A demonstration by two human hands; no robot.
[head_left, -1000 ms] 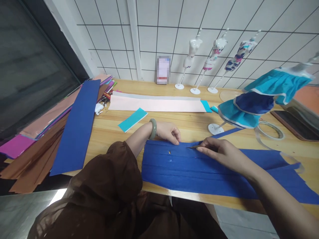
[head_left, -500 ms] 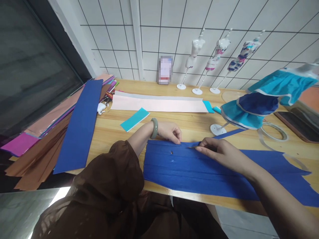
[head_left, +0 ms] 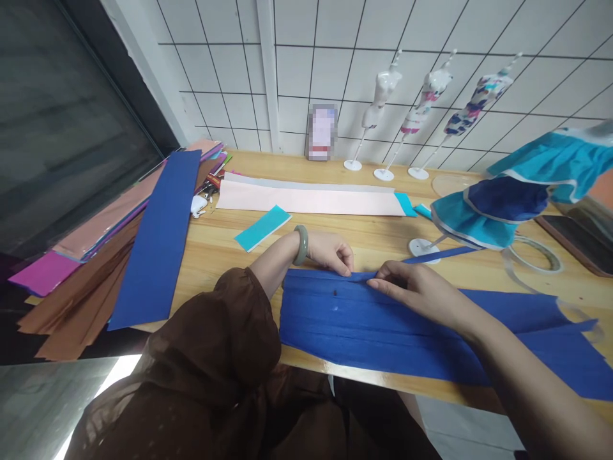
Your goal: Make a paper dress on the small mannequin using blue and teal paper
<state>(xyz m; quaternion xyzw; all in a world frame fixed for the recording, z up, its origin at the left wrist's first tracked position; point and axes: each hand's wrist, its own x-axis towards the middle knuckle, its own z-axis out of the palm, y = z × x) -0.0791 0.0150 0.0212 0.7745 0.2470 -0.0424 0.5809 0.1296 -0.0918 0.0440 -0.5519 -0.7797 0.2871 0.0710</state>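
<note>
1. Far left: a flat blue strip [head_left: 156, 243], long axis pointing away from the body, well apart from both hands.
2. Next, with a green bangle [head_left: 300, 245] at the wrist: the left hand [head_left: 330, 250], thumb and curled fingers together at the far edge of the pleated blue sheet [head_left: 335, 332], apparently pinching that edge near the left end.
3. Below both grips, toward the body: the pleated blue sheet, flat on the wooden table [head_left: 205, 246], close to the front edge. Long axis left to right, with creases along the same line. On it, just bodyward of the left fingertips, a small dark mark [head_left: 335, 292]; cannot tell whether a hole.
4. Between the hands: a short stretch of far-edge fold, in line with both sets of fingertips. Judged the key relation: fold along the long axis, width of sheet wholly on the body side.
5. Right of that: the right hand [head_left: 412, 284], thumb and forefinger seemingly clamped on the same fold; cannot tell whether anything else is in the grip. Nearer than the left to the remaining length.
6. Beyond, under the right forearm and out: the sheet's wider, uneven right end.
</note>
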